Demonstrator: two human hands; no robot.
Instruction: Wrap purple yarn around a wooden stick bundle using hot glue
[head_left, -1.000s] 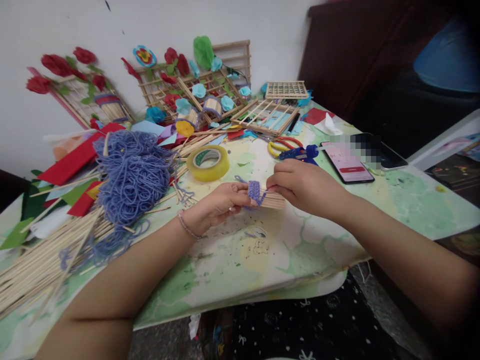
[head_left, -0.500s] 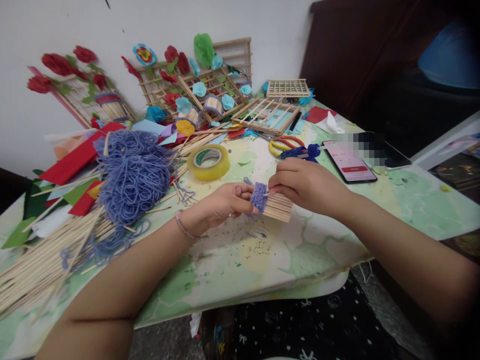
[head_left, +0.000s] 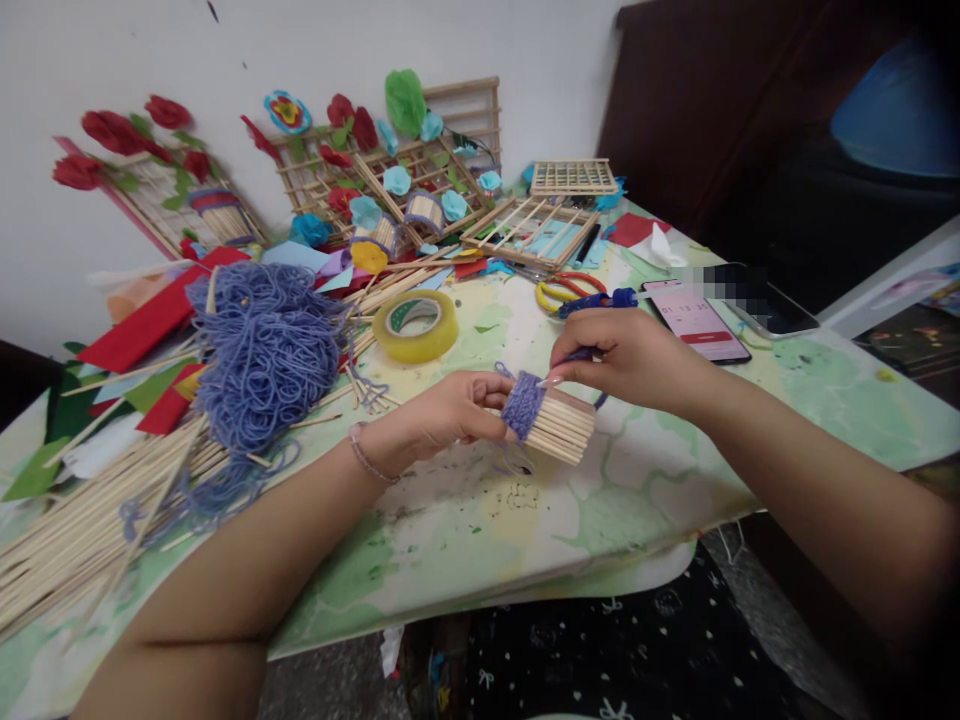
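My left hand (head_left: 442, 412) grips one end of a short bundle of wooden sticks (head_left: 561, 427) held just above the table. A band of purple yarn (head_left: 523, 404) is wound round the bundle beside my left fingers. My right hand (head_left: 628, 355) is closed in a pinch on a strand of the purple yarn just above the bundle. A big loose heap of the same purple yarn (head_left: 262, 345) lies on the table to the left.
A roll of clear tape (head_left: 416, 324), yellow-and-red scissors (head_left: 562, 290), a blue glue gun (head_left: 600, 300) and a phone (head_left: 696, 320) lie beyond my hands. Long wooden sticks (head_left: 90, 510) cover the left. Stick frames with paper flowers (head_left: 390, 170) lean against the wall.
The bundle has tilted, its free end dropping toward me. My right hand has lifted off the sticks and now pinches the yarn strand above them.
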